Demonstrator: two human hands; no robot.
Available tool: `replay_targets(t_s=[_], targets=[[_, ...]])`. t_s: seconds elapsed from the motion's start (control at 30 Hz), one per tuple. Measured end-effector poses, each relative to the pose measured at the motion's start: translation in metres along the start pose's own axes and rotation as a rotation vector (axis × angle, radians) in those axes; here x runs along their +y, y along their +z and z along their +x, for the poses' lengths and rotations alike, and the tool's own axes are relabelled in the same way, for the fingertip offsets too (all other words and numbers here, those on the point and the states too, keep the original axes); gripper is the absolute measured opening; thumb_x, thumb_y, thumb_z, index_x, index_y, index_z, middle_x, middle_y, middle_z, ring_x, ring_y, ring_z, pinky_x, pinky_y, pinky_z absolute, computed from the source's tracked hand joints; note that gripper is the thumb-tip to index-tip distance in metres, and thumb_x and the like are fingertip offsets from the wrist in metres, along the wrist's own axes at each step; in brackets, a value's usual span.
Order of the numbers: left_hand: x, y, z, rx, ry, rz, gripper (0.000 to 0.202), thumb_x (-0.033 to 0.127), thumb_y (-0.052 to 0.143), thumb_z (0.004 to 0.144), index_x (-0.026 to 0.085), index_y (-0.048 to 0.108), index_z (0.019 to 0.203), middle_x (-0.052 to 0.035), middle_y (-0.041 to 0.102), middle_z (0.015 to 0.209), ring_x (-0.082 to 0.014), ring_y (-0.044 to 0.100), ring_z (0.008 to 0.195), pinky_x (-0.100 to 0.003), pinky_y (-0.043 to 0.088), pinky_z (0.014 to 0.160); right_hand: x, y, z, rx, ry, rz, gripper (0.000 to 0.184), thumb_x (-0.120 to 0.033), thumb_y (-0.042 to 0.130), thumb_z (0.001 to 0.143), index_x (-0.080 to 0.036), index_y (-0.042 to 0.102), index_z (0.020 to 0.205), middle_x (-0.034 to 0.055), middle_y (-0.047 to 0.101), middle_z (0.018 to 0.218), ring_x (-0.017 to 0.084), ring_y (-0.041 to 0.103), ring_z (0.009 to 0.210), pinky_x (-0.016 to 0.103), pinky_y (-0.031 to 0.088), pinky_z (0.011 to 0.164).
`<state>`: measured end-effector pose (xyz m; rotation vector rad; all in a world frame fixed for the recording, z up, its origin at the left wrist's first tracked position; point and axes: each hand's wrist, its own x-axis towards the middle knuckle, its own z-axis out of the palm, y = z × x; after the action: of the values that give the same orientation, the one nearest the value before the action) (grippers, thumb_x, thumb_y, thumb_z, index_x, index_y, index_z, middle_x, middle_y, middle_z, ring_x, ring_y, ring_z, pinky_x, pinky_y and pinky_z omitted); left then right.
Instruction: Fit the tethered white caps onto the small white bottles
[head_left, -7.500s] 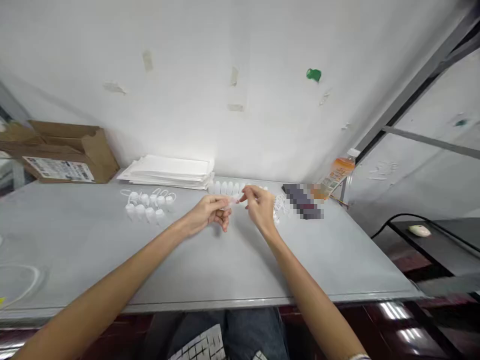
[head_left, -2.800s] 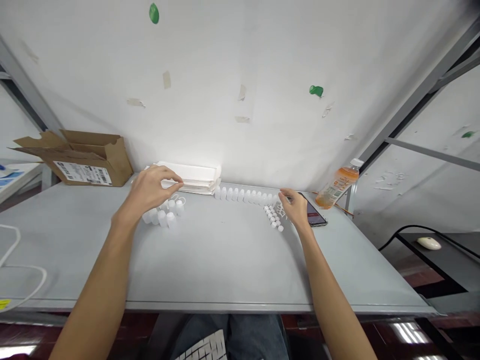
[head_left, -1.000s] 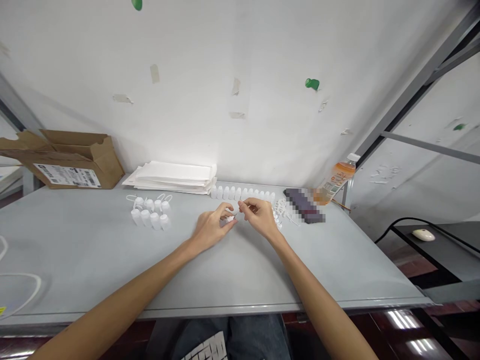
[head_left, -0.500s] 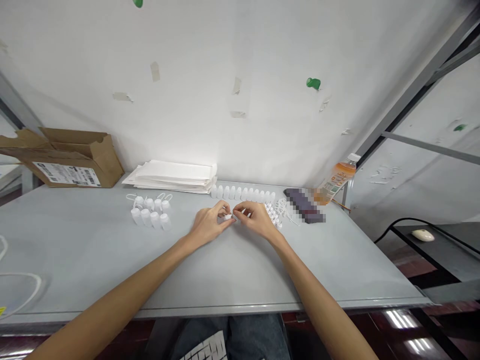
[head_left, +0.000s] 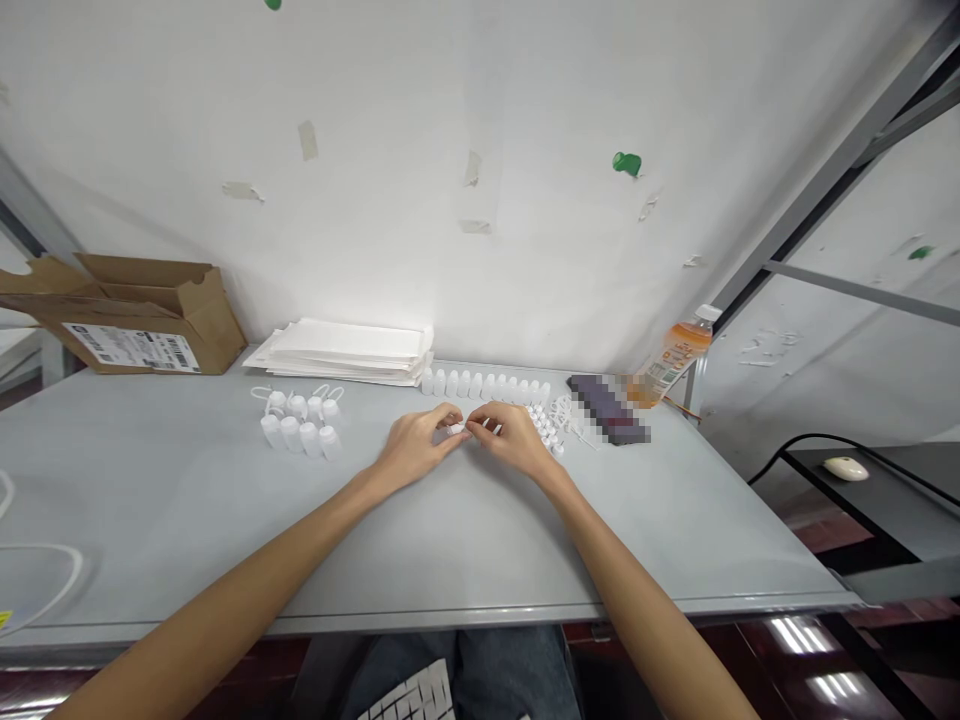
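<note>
My left hand and my right hand meet over the middle of the grey table, fingertips nearly touching. My left fingers pinch a small white plastic bottle. My right fingers hold a thin white piece at its other side, partly hidden by the fingers. Just beyond my right hand lies a cluster of small white caps with tangled white loops. A row of several white plastic bottles stands beyond both hands.
Left on the table stand several bottles with looped tethers. Behind them lie a paper stack and a cardboard box. At right are a pixelated phone and an orange drink bottle.
My hands have drawn closer together around the small white bottle. The items on the table look unchanged over the last second.
</note>
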<state>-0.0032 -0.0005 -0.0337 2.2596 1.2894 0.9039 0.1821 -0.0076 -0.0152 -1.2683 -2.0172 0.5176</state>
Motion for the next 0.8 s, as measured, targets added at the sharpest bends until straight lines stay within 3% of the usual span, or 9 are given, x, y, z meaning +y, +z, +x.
replay_targets(t_s=[0.3,0.43,0.8], targets=[[0.001,-0.001,0.002,-0.003,0.031,0.098,0.024,0.039,0.05,0.089,0.025,0.068,0.096,0.0,0.074,0.101,-0.0206,0.067,0.091,-0.029,0.046,0.075,0.003,0.008,-0.002,0.0,-0.038,-0.2,0.016,-0.015,0.053,0.083,-0.019,0.068,0.081,0.0018,0.067,0.08,0.012,0.058,0.063,0.025,0.038,0.061],[0.001,0.0,0.001,-0.006,0.06,0.086,0.024,0.035,0.048,0.09,0.024,0.068,0.097,-0.0003,0.073,0.099,-0.0195,0.066,0.089,-0.029,0.046,0.074,0.003,0.012,-0.003,-0.015,-0.04,-0.263,0.019,-0.015,0.051,0.085,-0.02,0.07,0.09,0.0025,0.068,0.085,0.012,0.057,0.065,0.024,0.035,0.06],[-0.004,0.005,0.001,-0.019,0.112,0.041,0.023,0.028,0.043,0.093,0.022,0.064,0.098,-0.0023,0.07,0.096,-0.019,0.064,0.085,-0.03,0.045,0.074,-0.002,0.017,-0.004,-0.041,0.002,-0.475,0.022,-0.021,0.049,0.086,-0.02,0.071,0.087,0.0028,0.066,0.083,0.012,0.054,0.069,0.026,0.026,0.056]])
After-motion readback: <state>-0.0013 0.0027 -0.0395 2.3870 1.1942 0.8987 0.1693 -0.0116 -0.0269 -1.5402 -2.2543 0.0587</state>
